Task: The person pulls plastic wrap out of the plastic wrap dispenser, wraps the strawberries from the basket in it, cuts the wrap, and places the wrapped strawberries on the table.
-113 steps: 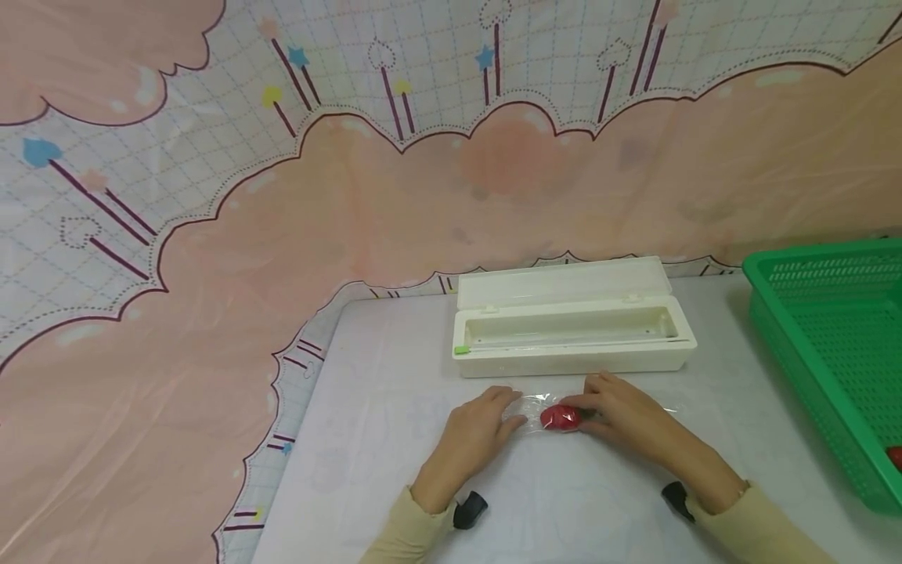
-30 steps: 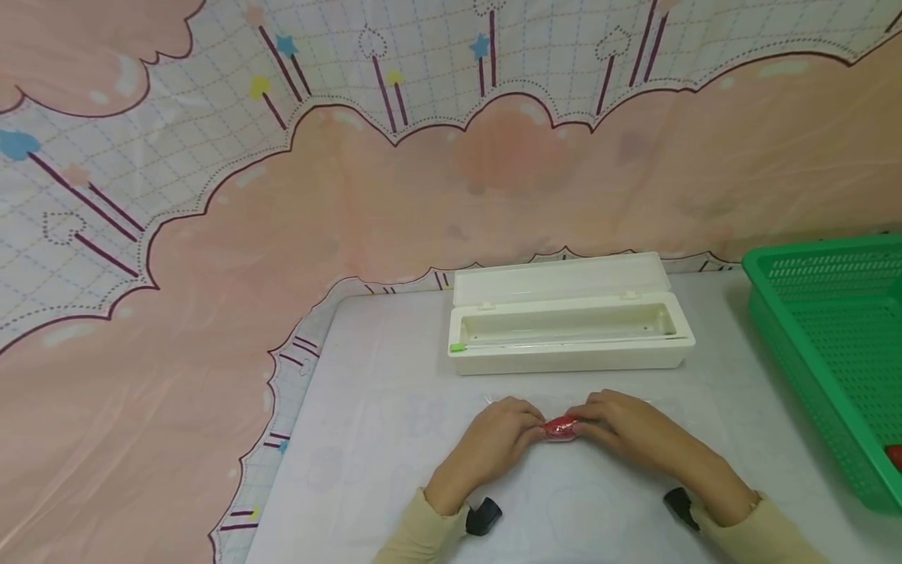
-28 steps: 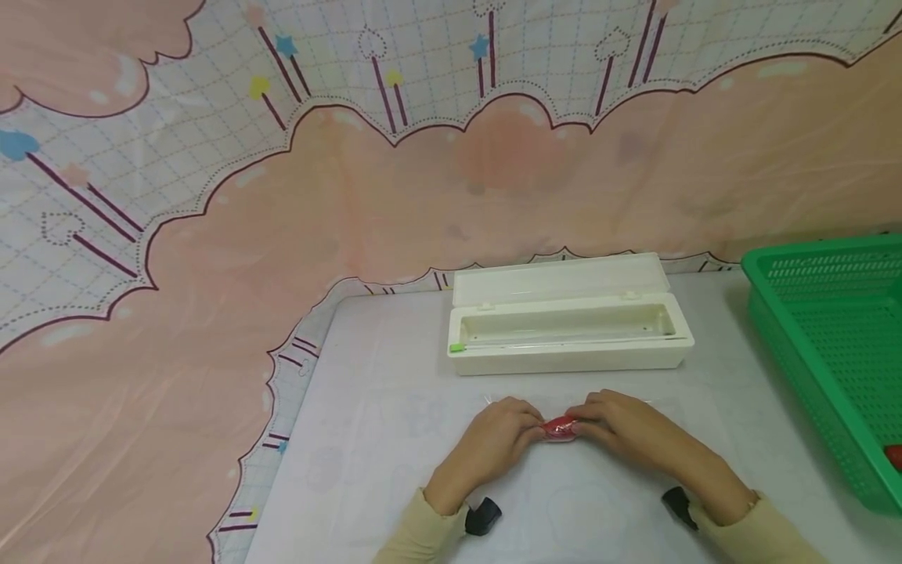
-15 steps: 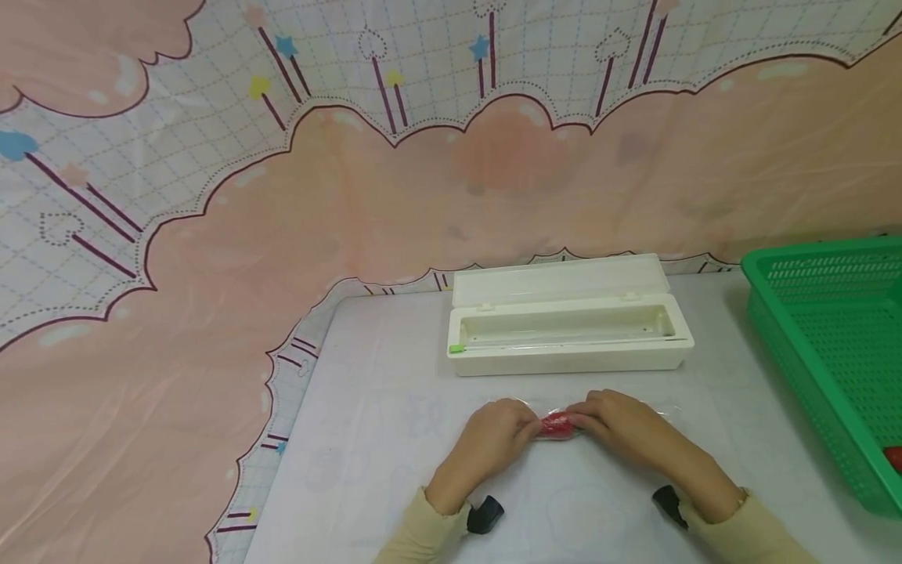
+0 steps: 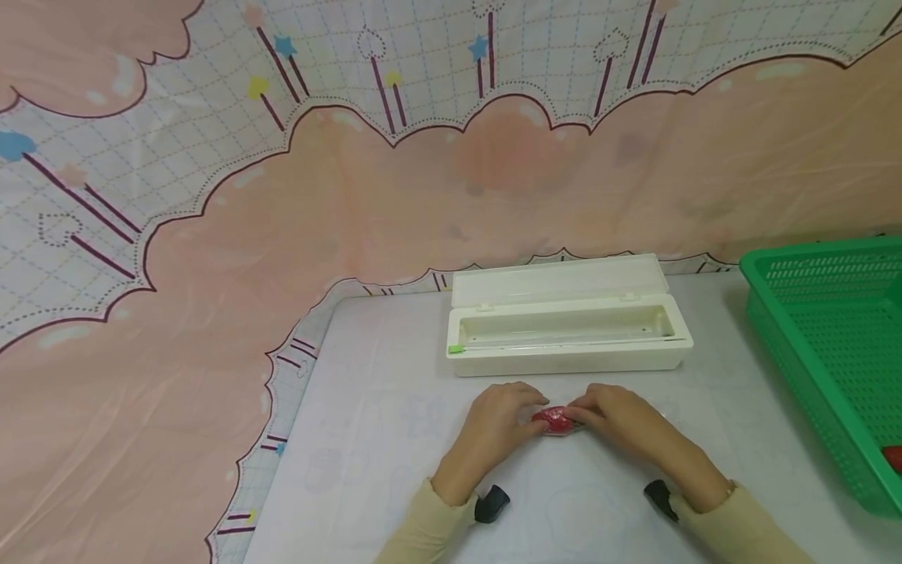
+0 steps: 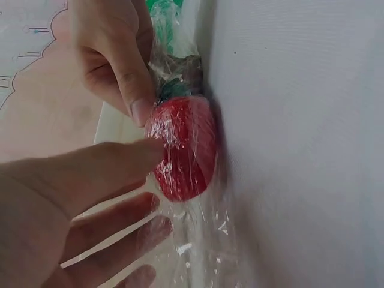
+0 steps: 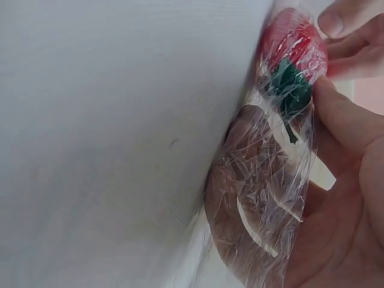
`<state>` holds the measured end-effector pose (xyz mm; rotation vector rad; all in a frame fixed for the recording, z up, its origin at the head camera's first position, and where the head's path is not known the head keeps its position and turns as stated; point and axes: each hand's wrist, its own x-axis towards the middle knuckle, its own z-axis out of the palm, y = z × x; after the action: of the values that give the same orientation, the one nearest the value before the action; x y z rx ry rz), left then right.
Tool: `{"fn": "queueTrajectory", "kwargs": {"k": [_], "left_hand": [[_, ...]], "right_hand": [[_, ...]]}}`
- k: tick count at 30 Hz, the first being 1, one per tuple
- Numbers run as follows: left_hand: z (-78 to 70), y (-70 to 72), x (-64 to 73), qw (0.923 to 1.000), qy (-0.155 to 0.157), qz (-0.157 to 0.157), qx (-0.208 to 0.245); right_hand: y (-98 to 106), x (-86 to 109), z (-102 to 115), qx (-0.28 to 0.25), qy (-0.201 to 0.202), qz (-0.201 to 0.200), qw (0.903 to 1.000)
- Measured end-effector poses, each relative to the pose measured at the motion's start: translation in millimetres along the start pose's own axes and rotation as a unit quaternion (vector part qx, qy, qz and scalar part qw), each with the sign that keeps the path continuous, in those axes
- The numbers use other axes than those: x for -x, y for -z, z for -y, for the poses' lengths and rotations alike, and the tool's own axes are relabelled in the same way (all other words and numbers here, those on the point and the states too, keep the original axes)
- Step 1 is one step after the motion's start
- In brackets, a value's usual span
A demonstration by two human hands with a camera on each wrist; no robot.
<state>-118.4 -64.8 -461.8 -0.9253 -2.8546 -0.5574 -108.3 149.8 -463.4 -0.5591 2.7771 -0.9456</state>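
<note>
A red strawberry [image 5: 557, 421] with a green leafy top [image 7: 292, 87] lies in crinkled clear plastic wrap [image 6: 198, 240] on the white table. My right hand [image 5: 623, 419] pinches its leafy end through the wrap, thumb on top; the other fingers show through the film in the right wrist view. At the opposite end, my left hand [image 5: 496, 423] touches the strawberry's side with the thumb. Its other fingers are spread and fairly straight beside the film in the left wrist view. Behind the hands stands a long white box [image 5: 564, 362], lid raised, with a small green piece at its left.
A green perforated basket [image 5: 810, 376] stands at the right, with a red object [image 5: 893, 457] partly seen inside it. The white table [image 5: 366, 470] meets a patterned pink curtain-like sheet [image 5: 423, 211] at the back and left.
The wrap now lies closer round the strawberry than several seconds ago. My left fingers have loosened from their pinch at its left end and spread. The right hand keeps hold, shifted slightly.
</note>
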Motion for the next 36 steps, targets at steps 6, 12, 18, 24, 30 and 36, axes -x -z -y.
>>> {"fn": "queueTrajectory", "kwargs": {"k": [6, 12, 18, 24, 30, 36], "left_hand": [[-1.4, -0.2, -10.3, 0.9991, -0.014, 0.040, 0.008], [3.3, 0.7, -15.5, 0.9929, 0.026, 0.088, 0.075], [6.2, -1.3, -16.5, 0.9885, 0.045, 0.098, 0.106], [6.3, -3.8, -17.5, 0.9858, 0.066, 0.094, 0.123], [6.7, -4.1, -18.9, 0.9849, 0.067, 0.107, 0.118], [7.1, -4.6, -19.6, 0.9803, 0.074, 0.132, 0.127]], "right_hand": [[0, -4.6, -2, -0.004, 0.003, -0.002, 1.0000], [-2, -10.2, -4, 0.000, -0.001, -0.022, 0.9997], [-2, -11.4, -3, -0.007, -0.007, -0.025, 0.9996], [-2, -10.8, -4, -0.009, -0.008, -0.029, 0.9995], [-1, -10.6, -4, -0.006, -0.014, -0.032, 0.9994], [-4, -12.5, -2, -0.007, -0.015, -0.027, 0.9995]]}}
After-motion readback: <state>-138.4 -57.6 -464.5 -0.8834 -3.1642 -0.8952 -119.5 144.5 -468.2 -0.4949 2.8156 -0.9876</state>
